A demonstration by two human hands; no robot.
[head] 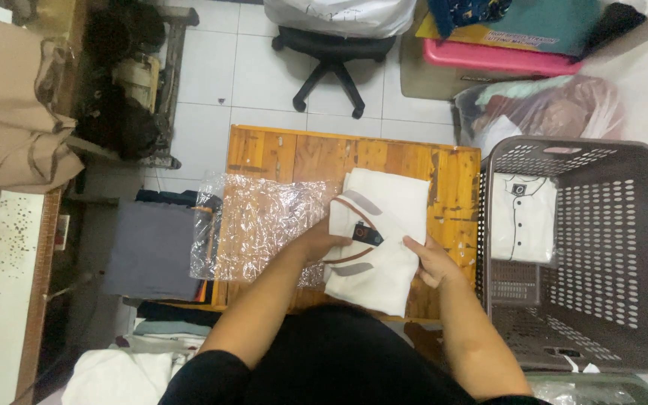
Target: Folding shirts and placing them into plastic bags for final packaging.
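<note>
left hand [322, 241]: pinching folded white shirt with brown trim [378, 238]
right hand [430, 261]: pinching shirt edge
risk: fold may slip off small wooden table [279, 154], loose grip

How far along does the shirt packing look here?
One folded white shirt already lies in the brown basket. Left hand and right hand hold another folded white garment on the wooden table; the clear plastic bag beside it holds nothing yet.

A small garment-packing workroom: a worn orange wooden tabletop [414, 161] at centre, a brown perforated plastic laundry basket [624, 247] at right holding a folded white shirt [523, 217], bagged clothes [541, 112] upper right, fabric stacks [151, 251] lower left.
</note>
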